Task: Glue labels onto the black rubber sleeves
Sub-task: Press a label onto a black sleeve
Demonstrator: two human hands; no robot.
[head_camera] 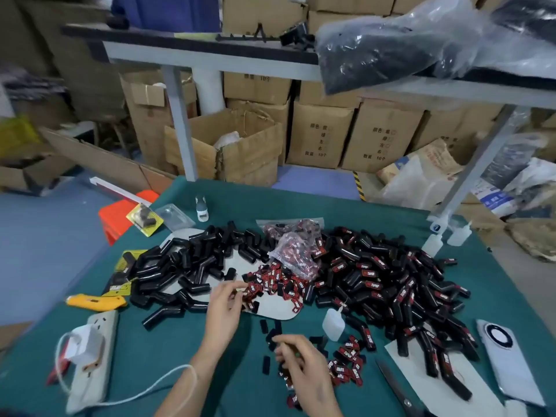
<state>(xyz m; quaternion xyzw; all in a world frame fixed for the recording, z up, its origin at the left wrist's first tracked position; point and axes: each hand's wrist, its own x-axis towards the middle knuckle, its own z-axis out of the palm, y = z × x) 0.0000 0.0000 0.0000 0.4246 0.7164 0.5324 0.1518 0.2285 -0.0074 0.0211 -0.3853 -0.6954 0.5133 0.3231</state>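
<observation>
A heap of plain black rubber sleeves (180, 266) lies at the centre left of the green table (346, 206). A larger heap of sleeves bearing red labels (391, 284) fills the right side. Loose red and black labels (276, 281) lie between the heaps, more labels (346, 362) sit near my right hand. My left hand (224, 308) pinches a label at the edge of the loose pile. My right hand (301, 365) has curled fingers around a small thing that I cannot make out. A small white glue bottle (333, 323) stands just right of my hands.
A yellow utility knife (96, 302), a white power strip with a charger (90, 350), scissors (397, 389) and a white phone (508, 359) lie on the table. A plastic bag of labels (298, 248) rests on the heaps. Cardboard boxes (319, 136) stand behind.
</observation>
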